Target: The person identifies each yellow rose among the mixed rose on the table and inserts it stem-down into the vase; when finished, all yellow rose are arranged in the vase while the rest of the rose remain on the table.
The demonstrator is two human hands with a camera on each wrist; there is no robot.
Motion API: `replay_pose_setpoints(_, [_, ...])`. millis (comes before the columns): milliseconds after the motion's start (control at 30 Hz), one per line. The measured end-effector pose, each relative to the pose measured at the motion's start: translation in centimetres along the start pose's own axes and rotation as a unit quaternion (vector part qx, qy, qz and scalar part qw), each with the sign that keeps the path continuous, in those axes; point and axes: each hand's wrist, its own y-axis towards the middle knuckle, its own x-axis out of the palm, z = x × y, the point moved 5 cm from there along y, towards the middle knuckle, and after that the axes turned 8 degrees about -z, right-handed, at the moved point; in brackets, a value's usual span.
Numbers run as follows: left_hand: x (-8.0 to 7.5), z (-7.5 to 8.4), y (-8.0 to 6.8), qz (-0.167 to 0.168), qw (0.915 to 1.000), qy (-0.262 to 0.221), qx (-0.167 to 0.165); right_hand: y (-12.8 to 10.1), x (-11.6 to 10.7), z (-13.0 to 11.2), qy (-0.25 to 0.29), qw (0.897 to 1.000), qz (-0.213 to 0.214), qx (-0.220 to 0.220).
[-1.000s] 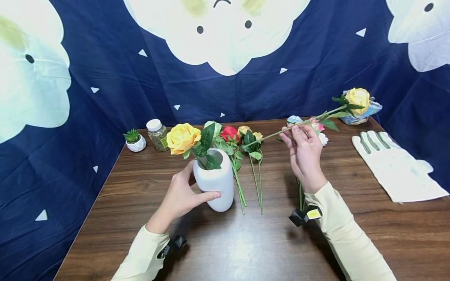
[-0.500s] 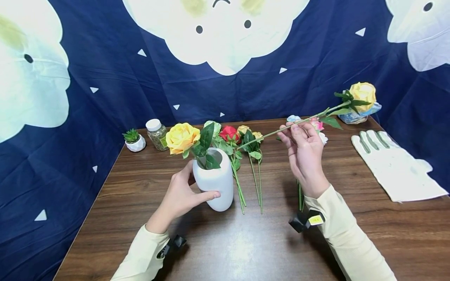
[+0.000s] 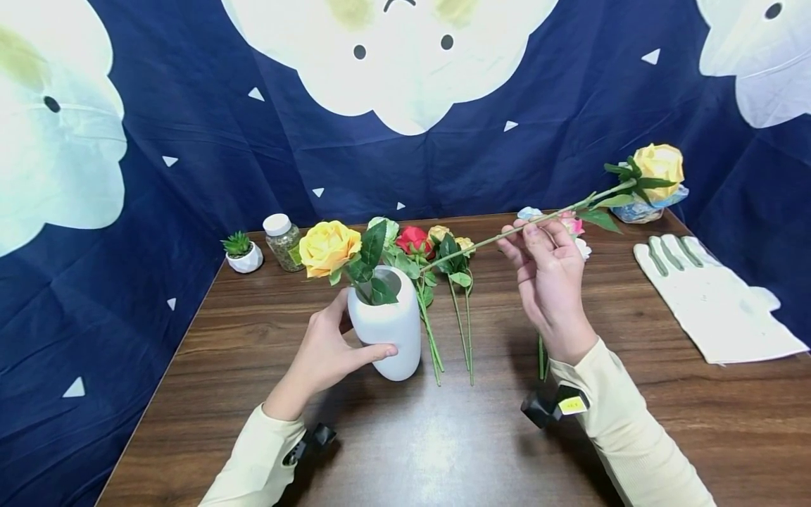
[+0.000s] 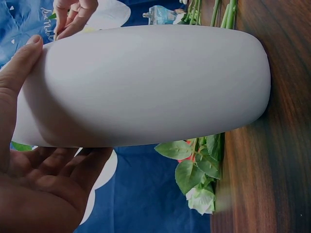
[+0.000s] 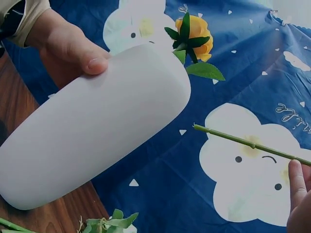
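Note:
A white vase (image 3: 386, 331) stands upright on the wooden table (image 3: 443, 451) with one yellow rose (image 3: 328, 248) in it. My left hand (image 3: 338, 341) grips the vase's side, thumb behind and fingers in front. My right hand (image 3: 529, 232) pinches the long green stem of a second yellow rose (image 3: 659, 163). That bloom is raised to the right, and the stem's cut end (image 3: 431, 266) points down-left, just right of the vase mouth. In the left wrist view the vase (image 4: 146, 82) fills the frame. In the right wrist view the stem (image 5: 243, 142) hangs a little off the vase (image 5: 92, 136).
Several more flowers (image 3: 415, 241) lie on the table behind the vase, stems toward me. At the back left are a small jar (image 3: 284, 243) and a tiny potted succulent (image 3: 242, 252). A white glove (image 3: 709, 299) lies at the right. A blue cloth backdrop (image 3: 190, 141) closes in the table.
My right hand has shifted the rose slightly left and tilted its bloom higher, bringing the stem's end closer to the vase mouth. My left hand and the vase have stayed put.

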Motion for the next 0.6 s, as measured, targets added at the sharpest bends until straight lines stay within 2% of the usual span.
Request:
replay_pose_setpoints(200, [-0.1,0.0,0.0,0.001,1.0000,0.003,-0.001,-0.1,0.3,-0.1,-0.015,1.000,-0.002,0.000])
replay_pose_setpoints(600, [0.0,-0.2,0.0,0.001,1.0000,0.002,-0.001,-0.6,1.3,-0.4,0.017,0.999,-0.026,0.004])
